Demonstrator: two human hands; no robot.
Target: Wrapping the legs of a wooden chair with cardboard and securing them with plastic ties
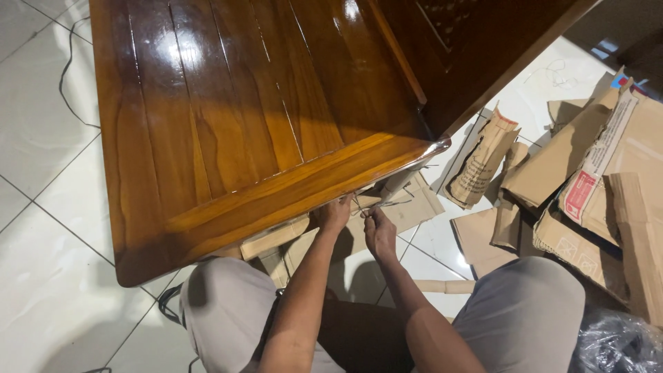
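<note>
Over on the left, pale floor tiles (41, 138) with a thin dark cord (65, 76) snaking across them, just off the left edge of the glossy wooden tabletop (228, 117). That tabletop fills the upper middle, its grain shining under the light, and its near edge runs on a slant from lower left up to the right corner.

Right under that near edge, close to the right corner, the left hand (333, 214) is up against the underside, fingers curled and partly hidden by the wood, so I cannot tell what it grips, if anything. Just beside it, the right hand (379, 231) is closed in a pinch on a thin string (376, 205) that runs up toward the table edge. The string sits between the two hands, just below the near edge. Behind them, a pale wrapped table leg (399, 183) angles down under the corner, with flat cardboard sheets (414, 207) lying beneath.

Both knees in grey trousers (228, 304) frame the bottom of the view.

Moving right: a torn brown paper sack (483, 162) stands slumped open on the tiles, and I cannot see its contents. Farther right, a heap of flattened cardboard boxes (608, 173), collapsed and holding nothing visible. In the bottom right corner, a crumpled dark plastic bag (615, 345), contents hidden.
</note>
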